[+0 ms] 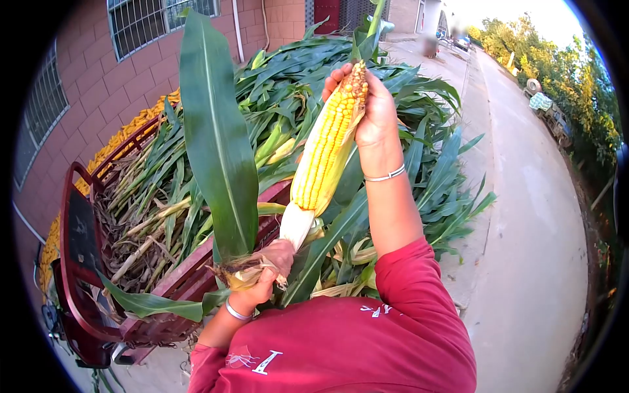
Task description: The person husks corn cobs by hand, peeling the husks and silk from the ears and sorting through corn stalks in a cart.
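A corn cob (325, 144) with bare yellow kernels stretches diagonally between my two hands, its brown tip at the top. My right hand (375, 108) is closed around the tip end, with fingers behind it. My left hand (265, 272) grips the lower end, where pale husk (296, 224) and dry brown silk (246, 267) bunch up. A broad green leaf (219, 131) stands upright left of the cob. Behind both hands lies a big heap of green corn stalks (288, 78).
A red metal cart (72, 262) full of stalks stands at the left. Yellow corn cobs (134, 128) lie along the brick wall (98, 98). A concrete road (524, 196) runs along the right, with bushes and a tyre (533, 85) beyond.
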Available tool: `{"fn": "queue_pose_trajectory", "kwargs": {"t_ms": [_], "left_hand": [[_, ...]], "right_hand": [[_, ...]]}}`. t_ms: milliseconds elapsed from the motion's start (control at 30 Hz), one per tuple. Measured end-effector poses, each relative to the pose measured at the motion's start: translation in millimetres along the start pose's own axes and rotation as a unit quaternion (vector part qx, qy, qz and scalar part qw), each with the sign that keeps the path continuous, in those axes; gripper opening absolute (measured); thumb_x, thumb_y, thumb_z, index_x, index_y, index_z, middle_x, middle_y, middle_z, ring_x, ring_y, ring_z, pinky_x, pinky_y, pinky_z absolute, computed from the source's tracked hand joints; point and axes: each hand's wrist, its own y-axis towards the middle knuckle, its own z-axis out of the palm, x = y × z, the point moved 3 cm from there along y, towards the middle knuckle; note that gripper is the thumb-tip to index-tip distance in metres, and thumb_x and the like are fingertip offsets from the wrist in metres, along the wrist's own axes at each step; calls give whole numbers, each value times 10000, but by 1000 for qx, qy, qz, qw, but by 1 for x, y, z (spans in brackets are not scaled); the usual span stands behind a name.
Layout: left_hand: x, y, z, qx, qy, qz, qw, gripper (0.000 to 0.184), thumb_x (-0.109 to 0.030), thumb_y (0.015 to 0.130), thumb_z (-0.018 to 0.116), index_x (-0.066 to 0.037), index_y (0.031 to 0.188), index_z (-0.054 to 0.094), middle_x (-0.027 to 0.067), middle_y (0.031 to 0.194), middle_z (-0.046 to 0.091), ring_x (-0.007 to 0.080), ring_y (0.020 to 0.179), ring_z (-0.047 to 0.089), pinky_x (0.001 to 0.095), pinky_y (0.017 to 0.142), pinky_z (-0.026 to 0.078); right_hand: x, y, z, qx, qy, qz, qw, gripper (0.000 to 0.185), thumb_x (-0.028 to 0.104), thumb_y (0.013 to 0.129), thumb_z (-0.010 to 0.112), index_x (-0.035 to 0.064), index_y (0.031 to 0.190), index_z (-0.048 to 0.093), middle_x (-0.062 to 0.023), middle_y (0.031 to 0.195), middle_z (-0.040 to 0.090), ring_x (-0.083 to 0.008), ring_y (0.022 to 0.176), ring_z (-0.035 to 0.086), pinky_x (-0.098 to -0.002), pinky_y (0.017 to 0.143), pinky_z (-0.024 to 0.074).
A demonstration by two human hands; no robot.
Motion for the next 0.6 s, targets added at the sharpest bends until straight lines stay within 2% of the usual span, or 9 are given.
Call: {"fn": "queue_pose_trajectory", "kwargs": {"t_ms": [133, 200, 300, 367, 400, 467, 500, 533, 600], "left_hand": [[-2, 0, 2, -26, -1, 8, 1000, 495, -410, 981, 349, -63, 636, 427, 68, 630, 444, 262, 655, 455, 401, 733, 396], [3, -1, 2, -43, -40, 13, 998, 506, -421, 984, 330, -75, 623, 409, 65, 625, 441, 254, 643, 443, 402, 734, 396], [3, 3, 4, -51, -37, 14, 998, 508, -419, 987, 319, -86, 609, 392, 58, 600, 429, 239, 627, 434, 397, 747, 389], [9, 1, 1, -84, -68, 1, 994, 498, -415, 988, 323, -101, 605, 375, 42, 575, 421, 215, 586, 420, 384, 765, 382], [10, 1, -2, -81, -64, 0, 995, 498, -415, 988, 323, -101, 605, 375, 42, 575, 421, 215, 586, 420, 384, 765, 382], [12, 4, -5, -82, -78, -21, 993, 497, -421, 990, 325, -113, 599, 346, 29, 565, 408, 200, 565, 409, 383, 767, 381], [11, 7, -3, -109, -82, -45, 990, 538, -422, 1016, 241, -135, 568, 313, 12, 543, 362, 183, 544, 385, 370, 781, 374], [11, 12, -3, -138, -121, -58, 981, 544, -416, 1024, 218, -140, 562, 296, 0, 520, 332, 173, 520, 362, 355, 738, 369], [12, 14, -10, -179, -203, -83, 959, 548, -409, 1026, 206, -149, 551, 285, -15, 492, 284, 161, 490, 323, 339, 691, 356]], "right_hand": [[-5, 0, -9, -92, 90, -11, 992, 257, 230, 951, 497, 2, 919, 609, -139, 873, 661, -280, 822, 654, -421, 775, 549], [-6, 0, -21, -92, 93, -21, 991, 248, 218, 954, 496, -3, 914, 601, -136, 871, 660, -262, 814, 654, -404, 760, 553], [-10, 4, -44, -6, 146, -18, 989, 228, 181, 959, 477, -8, 910, 594, -141, 892, 668, -243, 830, 658, -386, 761, 555], [-16, -4, -54, -205, 204, -86, 953, 218, 191, 988, 454, 69, 818, 511, -30, 699, 543, -149, 664, 562, -295, 642, 509], [-17, -11, -53, -202, 208, -89, 953, 218, 191, 988, 454, 69, 818, 511, -30, 699, 543, -149, 664, 562, -295, 642, 509], [-12, -33, -33, -40, 295, -187, 936, 274, 205, 1001, 433, 113, 743, 419, 23, 609, 352, -103, 539, 363, -252, 530, 378], [-8, -46, -24, -144, 205, -233, 940, 304, 248, 1015, 412, 120, 741, 388, 40, 610, 256, -87, 528, 231, -250, 500, 274], [-10, -59, -22, -144, 209, -235, 938, 304, 248, 1015, 412, 120, 741, 388, 40, 610, 256, -87, 528, 231, -250, 500, 274], [-8, -92, -21, -217, -29, -294, 930, 320, 269, 1018, 409, 116, 737, 403, 38, 611, 294, -79, 529, 256, -241, 509, 287]]}}
